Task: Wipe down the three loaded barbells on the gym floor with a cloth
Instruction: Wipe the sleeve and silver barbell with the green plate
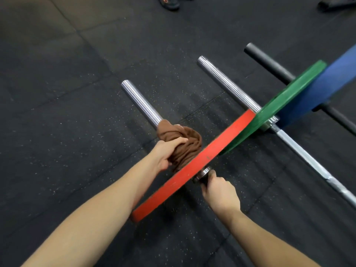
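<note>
Three barbells lie side by side on the black rubber floor. The nearest has a chrome sleeve (141, 103) and a red plate (194, 166). My left hand (166, 153) grips a brown cloth (183, 143) bunched round that sleeve, right against the red plate. On the plate's other side my right hand (219, 191) grips the bar's shaft beside the collar (202, 173). The middle barbell has a chrome sleeve (229, 83), a green plate (285, 99) and a silver shaft (312, 160). The far one has a black sleeve (269, 62) and a blue plate (331, 81).
Speckled black floor tiles (77, 112) spread to the left and front. A person's dark shoe (169, 2) stands at the top edge. Some dark equipment (337, 3) lies in the top right corner.
</note>
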`<action>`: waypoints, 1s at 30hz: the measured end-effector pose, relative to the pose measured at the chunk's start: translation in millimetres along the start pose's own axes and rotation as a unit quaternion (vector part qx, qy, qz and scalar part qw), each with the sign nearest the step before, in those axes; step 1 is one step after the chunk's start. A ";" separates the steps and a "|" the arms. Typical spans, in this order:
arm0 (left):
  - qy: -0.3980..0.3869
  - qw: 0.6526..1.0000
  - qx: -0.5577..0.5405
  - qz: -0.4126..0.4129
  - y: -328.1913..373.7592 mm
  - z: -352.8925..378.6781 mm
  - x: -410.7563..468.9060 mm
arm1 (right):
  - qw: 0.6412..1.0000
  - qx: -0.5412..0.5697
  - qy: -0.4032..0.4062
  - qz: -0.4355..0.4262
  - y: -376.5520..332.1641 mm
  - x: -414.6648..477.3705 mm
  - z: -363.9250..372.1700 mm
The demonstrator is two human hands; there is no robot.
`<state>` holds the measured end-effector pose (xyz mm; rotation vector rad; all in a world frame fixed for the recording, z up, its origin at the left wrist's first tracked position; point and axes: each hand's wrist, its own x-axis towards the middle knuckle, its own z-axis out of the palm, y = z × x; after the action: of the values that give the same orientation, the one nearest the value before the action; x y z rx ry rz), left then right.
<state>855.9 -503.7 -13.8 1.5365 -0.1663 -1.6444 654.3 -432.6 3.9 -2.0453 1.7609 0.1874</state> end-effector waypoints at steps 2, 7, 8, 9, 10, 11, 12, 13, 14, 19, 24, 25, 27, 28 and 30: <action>-0.006 1.000 -0.013 0.021 4.8 -1.5 7.0 | 1.000 0.006 0.002 -0.001 1.0 0.0 -0.2; 0.043 0.993 -0.010 0.105 34.0 -22.2 41.3 | 1.000 -0.003 0.005 -0.008 2.2 0.8 2.6; 0.053 0.992 -0.013 0.114 42.5 -27.7 48.7 | 1.000 -0.007 0.005 -0.010 2.4 1.0 3.1; 0.060 0.991 -0.018 0.121 51.4 -33.1 56.3 | 1.000 -0.008 0.006 -0.011 2.8 0.8 3.6; 0.064 0.990 -0.023 0.126 61.1 -37.9 63.0 | 1.000 -0.007 0.008 -0.012 3.2 1.0 3.7; 0.070 0.989 -0.027 0.130 71.2 -42.9 69.7 | 1.000 -0.005 0.008 -0.012 3.8 1.3 3.9; 0.081 0.987 -0.027 0.136 81.0 -47.6 75.0 | 1.000 -0.004 0.007 -0.012 4.5 1.4 4.4; 0.091 0.985 -0.028 0.147 90.0 -51.1 78.4 | 1.000 -0.003 0.005 -0.013 5.1 1.3 5.1; 0.102 0.982 -0.032 0.159 97.2 -53.8 80.8 | 1.000 -0.002 0.004 -0.014 5.4 1.7 5.7; 0.132 0.979 -0.039 0.148 100.6 -52.6 80.0 | 1.000 -0.017 -0.002 -0.015 6.7 1.9 7.7; 0.034 0.997 -0.012 0.061 63.4 -40.6 53.8 | 1.000 -0.009 -0.004 -0.015 3.6 0.7 3.4; 0.030 0.998 -0.005 0.063 54.2 -36.8 51.2 | 1.000 -0.011 -0.003 -0.014 3.2 0.2 2.3; 0.032 0.996 -0.012 0.081 46.3 -32.1 51.5 | 1.000 -0.014 0.001 -0.012 2.8 -0.4 1.7; 0.037 0.995 -0.023 0.090 47.5 -31.4 54.2 | 1.000 -0.014 0.002 -0.012 2.9 -0.3 1.8; 0.068 0.992 -0.028 0.103 53.6 -31.4 59.9 | 1.000 -0.019 0.002 -0.013 2.7 0.9 1.9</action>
<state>916.4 -562.1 -33.3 1.5305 -0.1968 -1.3672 652.2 -432.8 1.2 -2.0956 1.7455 0.2119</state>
